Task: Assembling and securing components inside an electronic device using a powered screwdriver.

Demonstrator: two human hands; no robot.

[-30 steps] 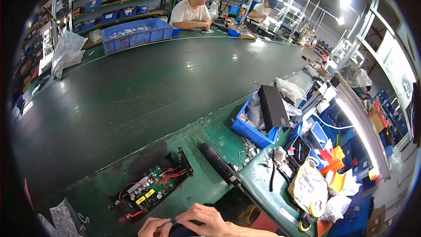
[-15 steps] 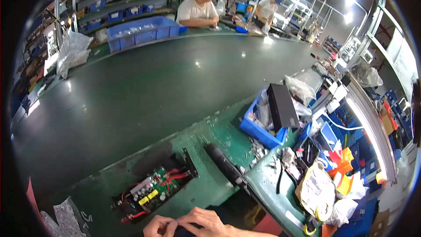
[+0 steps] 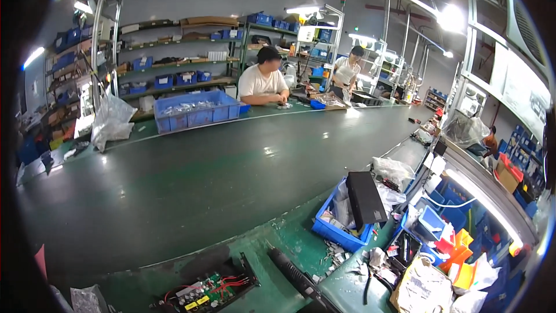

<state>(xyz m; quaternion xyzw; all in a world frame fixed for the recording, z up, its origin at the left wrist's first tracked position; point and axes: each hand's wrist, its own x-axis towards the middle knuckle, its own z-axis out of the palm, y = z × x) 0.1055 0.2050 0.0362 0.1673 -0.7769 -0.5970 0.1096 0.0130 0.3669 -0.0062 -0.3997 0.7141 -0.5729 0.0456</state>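
Neither of my hands shows at this moment. Close to the lower edge lies an open black housing with a green circuit board (image 3: pixel 215 291), red wires and yellow block-shaped parts. To its right rests a long black cylindrical tool (image 3: pixel 292 272), its lower end cut off by the frame. Farther right stands a blue bin (image 3: pixel 340 235) filled with plastic bags and small parts. A black rectangular case (image 3: pixel 365 198) leans across that bin.
A wide dark green worktable (image 3: pixel 191 191) runs across the view. Cable ties, bags and a paper-covered round item (image 3: pixel 421 287) clutter the right side. Across the table, one person (image 3: pixel 262 81) sits beside a large blue crate (image 3: pixel 194 117); another person (image 3: pixel 347 75) stands farther right.
The view has tilted upward, so everything sits lower in the picture. Both my hands, close together at the lower edge before, are out of sight now.
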